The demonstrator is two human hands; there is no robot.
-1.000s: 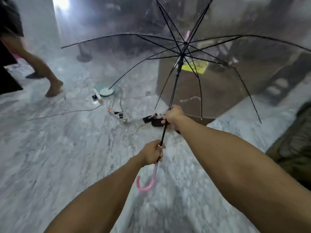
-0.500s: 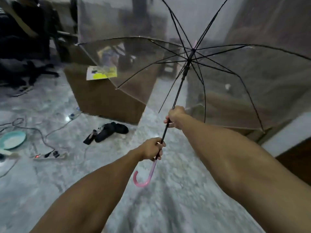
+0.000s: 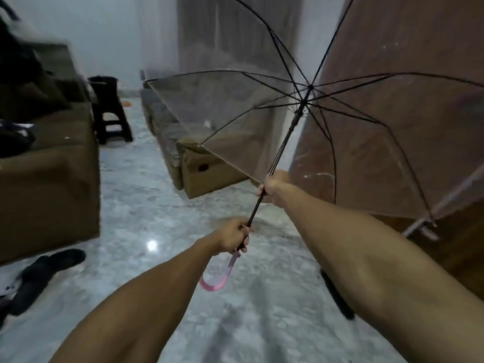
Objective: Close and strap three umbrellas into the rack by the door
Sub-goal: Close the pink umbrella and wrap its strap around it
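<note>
Head view: the left hand point(image 3: 234, 235) has its fingers point(image 3: 243, 249) curled around the lower end of the black shaft, just above the pink hooked handle point(image 3: 219, 275). The right hand point(image 3: 272, 185) grips the same shaft higher up, fingers wrapped around it. The umbrella point(image 3: 264, 119) is fully open, its clear canopy spread, tilted away up and to the right. Its left rim hangs over the front corner of a brown sofa point(image 3: 207, 176); its right rim, with a loose strap point(image 3: 421, 226), lies near a brown wooden panel point(image 3: 419, 48). Open floor point(image 3: 146, 195) runs between that sofa and a second brown sofa point(image 3: 52, 174) on the left, a lane leading back to a black stool point(image 3: 110, 113). The floor is pale, glossy marble with one light reflection. Dark footwear point(image 3: 42, 276) lies at lower left, beside the left sofa. A dark slim object point(image 3: 337, 297) lies on the floor beneath the right forearm; what it is cannot be told.
</note>
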